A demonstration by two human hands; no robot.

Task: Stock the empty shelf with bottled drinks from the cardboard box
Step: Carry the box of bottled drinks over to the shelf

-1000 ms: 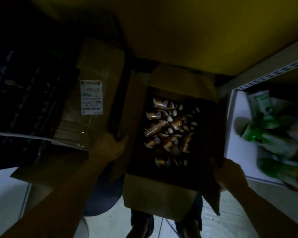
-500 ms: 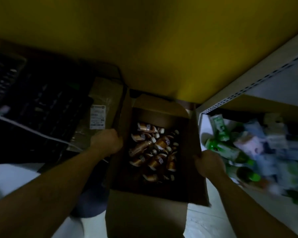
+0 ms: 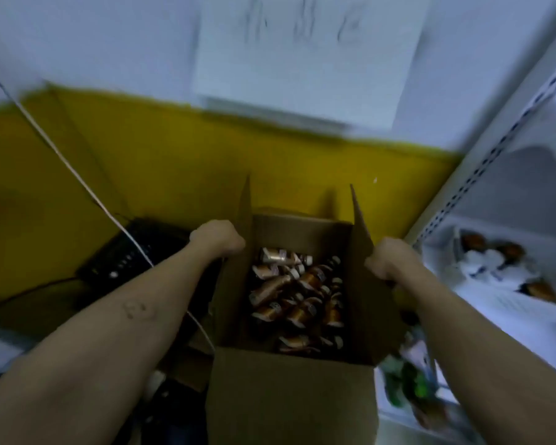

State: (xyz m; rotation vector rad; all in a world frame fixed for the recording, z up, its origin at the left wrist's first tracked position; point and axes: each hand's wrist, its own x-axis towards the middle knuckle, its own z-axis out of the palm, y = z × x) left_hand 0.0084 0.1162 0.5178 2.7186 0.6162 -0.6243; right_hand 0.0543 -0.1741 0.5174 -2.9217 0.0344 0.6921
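An open cardboard box (image 3: 289, 393) is held up in front of me, flaps standing upright. Several small brown bottled drinks (image 3: 297, 293) with white caps lie jumbled inside it. My left hand (image 3: 217, 237) grips the box's left wall near the top. My right hand (image 3: 390, 260) grips its right wall. A white metal shelf (image 3: 507, 303) stands on the right with a few brown bottles lying on it. The frame is blurred by motion.
The perforated shelf upright (image 3: 495, 149) runs diagonally at right. Green packaged goods (image 3: 411, 385) sit on a lower shelf level. A black crate (image 3: 132, 255) and a white cable (image 3: 77, 178) lie at left. A yellow and white wall is ahead with a paper sheet (image 3: 305, 56).
Both hands have lifted the box higher, and my view has tilted up. The white upper wall and a higher shelf level have come into sight.
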